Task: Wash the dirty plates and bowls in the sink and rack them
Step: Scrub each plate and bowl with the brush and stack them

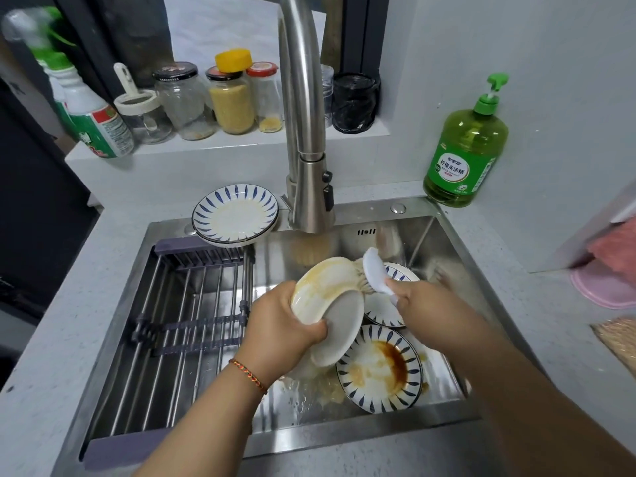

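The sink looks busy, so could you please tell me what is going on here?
A person is washing dishes. The left hand grips a stained plate tilted over the sink, while the right hand scrubs it with a white brush. Two patterned plates lie in the basin, the nearer one smeared with brown sauce. Another plate sits on the sink's back edge. The rack holds nothing yet.

White plates, blue rays

We see a brown-stained plate (378, 368) with blue rim strokes, a green soap bottle (464, 156), and a yellow-smeared white bowl (330, 297).
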